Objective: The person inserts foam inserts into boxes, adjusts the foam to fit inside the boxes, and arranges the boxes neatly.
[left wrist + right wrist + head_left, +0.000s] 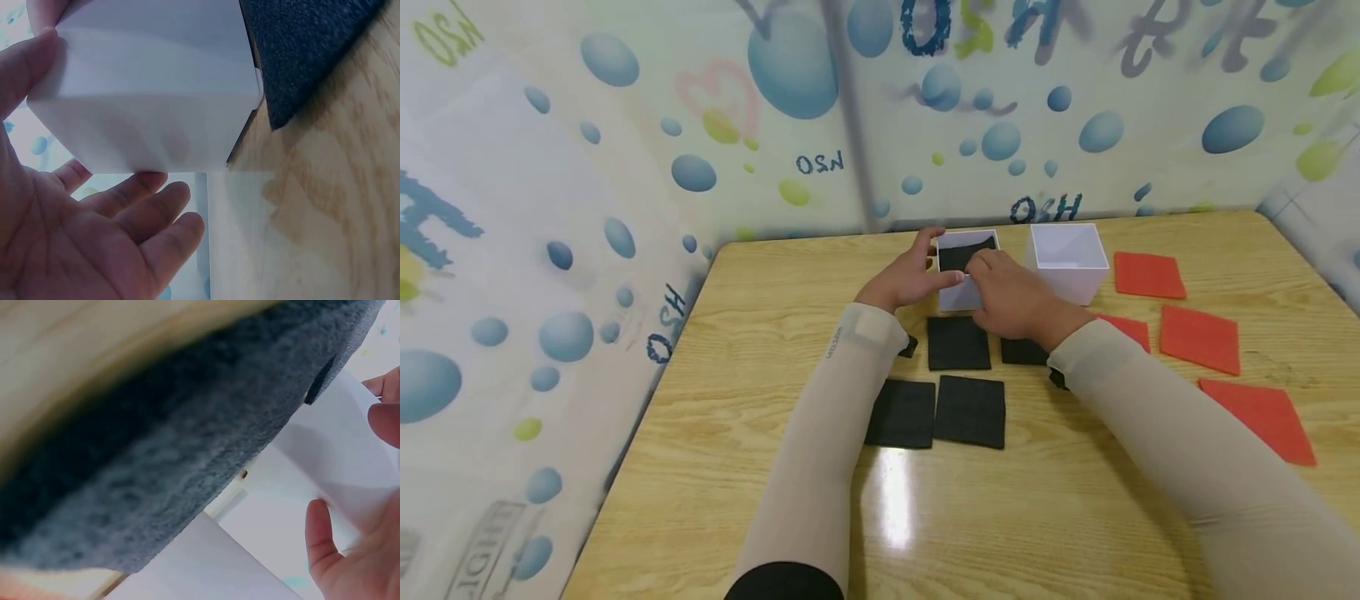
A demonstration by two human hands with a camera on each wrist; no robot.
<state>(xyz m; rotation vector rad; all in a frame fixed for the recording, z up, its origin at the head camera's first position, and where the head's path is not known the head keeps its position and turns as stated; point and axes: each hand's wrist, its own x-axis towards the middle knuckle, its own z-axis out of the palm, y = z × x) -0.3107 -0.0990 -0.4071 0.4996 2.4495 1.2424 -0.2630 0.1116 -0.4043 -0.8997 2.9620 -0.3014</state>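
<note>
My left hand [910,275] grips the left white box [958,298], its thumb along the front rim and the other fingers at the left side. In the left wrist view, the thumb and fingertips touch the white box [150,56]. A black felt-like square [962,255] lies inside, one far corner raised. My right hand [1018,292] reaches over the box's right front rim, fingers bent down at this square; their tips are hidden. In the right wrist view, part of the right hand [369,562] lies against the white box wall.
A second white box [1071,283] stands to the right. Several black squares [958,342] lie in front of the left box, partly under my arms. Several red squares [1199,339] are spread at the right of the wooden table [737,500]. A patterned wall covering [895,183] borders the table.
</note>
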